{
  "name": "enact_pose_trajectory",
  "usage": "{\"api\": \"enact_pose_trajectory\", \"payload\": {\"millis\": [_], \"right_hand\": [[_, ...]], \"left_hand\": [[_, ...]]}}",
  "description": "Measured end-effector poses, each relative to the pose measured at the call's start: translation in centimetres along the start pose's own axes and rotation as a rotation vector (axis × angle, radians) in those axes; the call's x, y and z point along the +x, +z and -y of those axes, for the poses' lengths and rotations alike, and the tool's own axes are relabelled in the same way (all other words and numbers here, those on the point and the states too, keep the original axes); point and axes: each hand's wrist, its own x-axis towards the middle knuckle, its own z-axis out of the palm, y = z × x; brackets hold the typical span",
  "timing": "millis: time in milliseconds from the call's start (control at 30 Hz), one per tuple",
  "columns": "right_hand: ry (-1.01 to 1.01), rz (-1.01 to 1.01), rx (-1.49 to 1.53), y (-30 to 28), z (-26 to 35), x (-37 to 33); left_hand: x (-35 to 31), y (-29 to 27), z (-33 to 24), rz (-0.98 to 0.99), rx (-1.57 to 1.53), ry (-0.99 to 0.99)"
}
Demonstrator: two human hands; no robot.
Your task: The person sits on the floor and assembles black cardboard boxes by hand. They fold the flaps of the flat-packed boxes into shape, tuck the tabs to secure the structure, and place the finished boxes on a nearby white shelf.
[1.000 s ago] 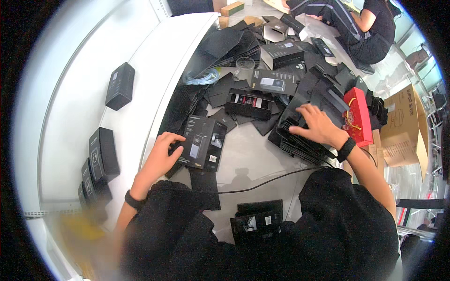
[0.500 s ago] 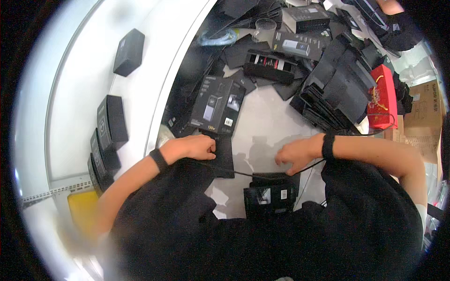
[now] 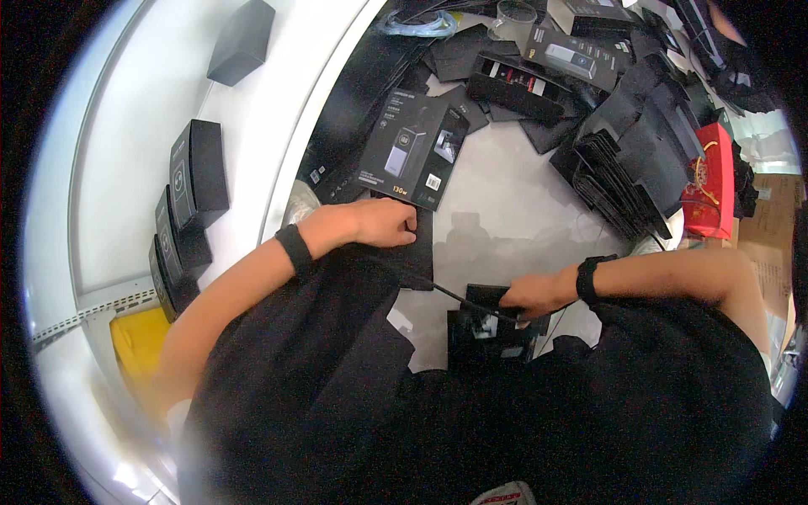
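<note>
Right hand: mine, fingers bent downward at the upper right edge of the printed carton; I cannot tell whether they pinch it or only rest there, as the tips are partly hidden.
Printed carton: black, between my legs, at about 7 to 8 o'clock from my right hand and between 4 and 5 o'clock from my left.
Long axis: what shows of the carton runs widest from 9 to 3 o'clock; my dark clothing may hide its lower edge, so its true length is unclear.
Nearer hand: the right, right beside the carton; the left is well apart from it.
Left hand: back upward, fingers curled toward the palm, over the upper part of a black card strip; whether it grips anything I cannot tell.
Tall black box: just beyond my left hand at about 1 o'clock, its long axis slanting from 1 to 7.
Black cable: slants down toward 4 o'clock, between my hands, reaching the right fingers.
Folded card pile: on the floor, at about 1 to 2 o'clock from my right hand.
Red bag: beyond the pile, at 2 to 3 o'clock from it.
</note>
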Motion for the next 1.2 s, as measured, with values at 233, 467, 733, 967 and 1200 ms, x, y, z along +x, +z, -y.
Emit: {"api": "enact_pose_trajectory", "payload": {"millis": [233,467,733,967,1200], "right_hand": [[-0.046,-0.484,0.146,-5.2,-4.1,-3.4],[0.397,-1.527,-0.54,-9.0,-2.5,-7.4],[-0.133,-0.47,-0.462,-1.7,1.6,-2.5],[-0.062,-0.328,-0.438,-1.4,1.7,-1.2],[0.024,-0.404,-0.402,0.5,-0.7,-0.6]], "left_hand": [[0.5,-0.2,0.1,-0.024,0.003,0.023],[-0.2,0.1,1.2,-0.049,-0.062,0.021],[0.4,-0.2,0.8,-0.047,-0.064,0.015],[0.0,-0.2,1.1,-0.054,-0.054,0.008],[0.3,-0.8,0.9,-0.039,-0.017,-0.06]]}}
